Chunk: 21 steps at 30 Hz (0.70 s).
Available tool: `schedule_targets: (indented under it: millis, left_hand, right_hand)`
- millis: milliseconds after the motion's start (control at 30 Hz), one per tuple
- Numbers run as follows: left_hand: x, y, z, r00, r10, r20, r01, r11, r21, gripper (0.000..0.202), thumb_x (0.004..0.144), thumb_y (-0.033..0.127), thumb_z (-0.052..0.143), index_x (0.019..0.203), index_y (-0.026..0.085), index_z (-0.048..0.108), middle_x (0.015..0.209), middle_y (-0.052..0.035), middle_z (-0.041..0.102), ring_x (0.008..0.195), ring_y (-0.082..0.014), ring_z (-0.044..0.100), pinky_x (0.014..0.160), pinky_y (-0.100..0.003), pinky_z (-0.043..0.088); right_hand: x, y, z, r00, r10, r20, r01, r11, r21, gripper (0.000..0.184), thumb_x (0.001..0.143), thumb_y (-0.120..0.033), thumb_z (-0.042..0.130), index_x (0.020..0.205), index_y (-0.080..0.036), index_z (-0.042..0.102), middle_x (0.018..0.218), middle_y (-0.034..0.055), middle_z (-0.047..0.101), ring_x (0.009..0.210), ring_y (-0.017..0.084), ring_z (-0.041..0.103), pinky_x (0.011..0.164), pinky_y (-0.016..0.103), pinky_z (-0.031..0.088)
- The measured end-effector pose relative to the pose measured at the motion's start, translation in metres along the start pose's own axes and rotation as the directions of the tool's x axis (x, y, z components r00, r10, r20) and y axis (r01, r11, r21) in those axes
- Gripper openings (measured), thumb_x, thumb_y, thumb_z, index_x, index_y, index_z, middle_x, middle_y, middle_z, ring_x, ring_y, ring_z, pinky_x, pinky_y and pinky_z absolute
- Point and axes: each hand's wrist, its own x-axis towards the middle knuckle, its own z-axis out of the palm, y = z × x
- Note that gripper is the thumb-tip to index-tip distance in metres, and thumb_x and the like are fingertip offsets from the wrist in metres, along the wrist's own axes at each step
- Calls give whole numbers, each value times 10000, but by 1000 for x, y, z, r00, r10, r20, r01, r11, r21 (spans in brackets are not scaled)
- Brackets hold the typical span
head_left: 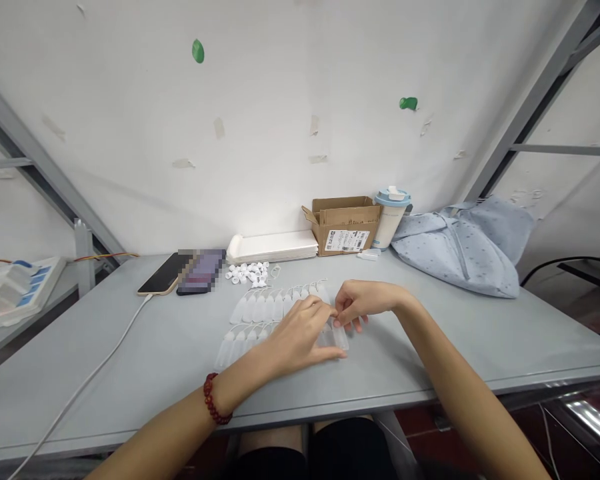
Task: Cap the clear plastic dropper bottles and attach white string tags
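Two rows of small translucent plastic vials (pixel 263 310), with thin strings looping at their tops, lie on the grey table. My left hand (pixel 303 333) reaches over the right part of the front row, with its thumb stretched out to the right and its fingers lying across the vials. At the right end of that row, my right hand (pixel 357 307) pinches the top of a vial (pixel 341 337). The fingertips of both hands meet there, and my left hand hides several vials. Behind the rows lies a pile of small white caps (pixel 249 273).
Along the wall stand a stack of white flat pieces (pixel 280 245), an open cardboard box (pixel 347 227) and a lidded cup (pixel 391 220). A light blue cloth bag (pixel 460 250) sits right. Two phones (pixel 160 275) lie left, one with a white cable (pixel 100 363).
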Motion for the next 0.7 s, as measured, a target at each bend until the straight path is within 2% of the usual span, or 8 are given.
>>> schedule_targets:
  millis: [300,467,567,600,633,700]
  left_hand:
    - [0,5,7,998,-53,26,51,994,93,345,786,467,601,945,167,539,956,-81,573,952,-245,484,796,-364,422]
    - [2,5,-5,1000,-1,1,0,990,140,335,831,457,542,996,165,541,974,-87,583,978,-260,479,811,-395,425]
    - [-5,20,-12,999,42,-8,-42,998,53,289,884,369,476,1069,154,531,1053,-120,567,1034,-281,468,861,-454,414]
    - [-11,29,-10,995,76,59,-74,997,-34,262,908,314,428,1091,156,529,1091,-136,552,1057,-286,469,881,-475,410]
    - [-18,40,-6,970,161,184,-133,979,-157,258,919,280,391,1101,172,536,1117,-147,541,1076,-289,473,883,-479,418]
    - [-35,62,9,918,253,306,-183,954,-239,210,910,292,425,1045,256,582,1106,-100,565,1037,-242,521,836,-398,481]
  right_hand:
    - [6,0,0,997,50,66,-48,999,-22,214,675,-327,621,682,-113,635,610,24,658,518,119,597,507,213,438]
    - [12,5,2,995,70,69,-73,997,37,186,656,-297,636,685,-113,638,523,2,629,534,134,610,544,227,475]
    - [13,7,2,995,74,67,-78,995,57,154,656,-268,630,650,-114,636,522,5,632,546,136,616,560,233,484]
    - [13,7,2,995,76,68,-80,995,64,151,658,-263,629,639,-114,635,526,7,635,553,136,618,565,233,485]
    - [13,8,2,994,79,71,-84,994,70,151,659,-263,632,630,-115,633,528,9,637,558,137,620,566,232,485]
    - [12,8,1,993,85,79,-92,992,86,163,659,-274,643,618,-117,628,527,12,637,566,140,625,567,232,484]
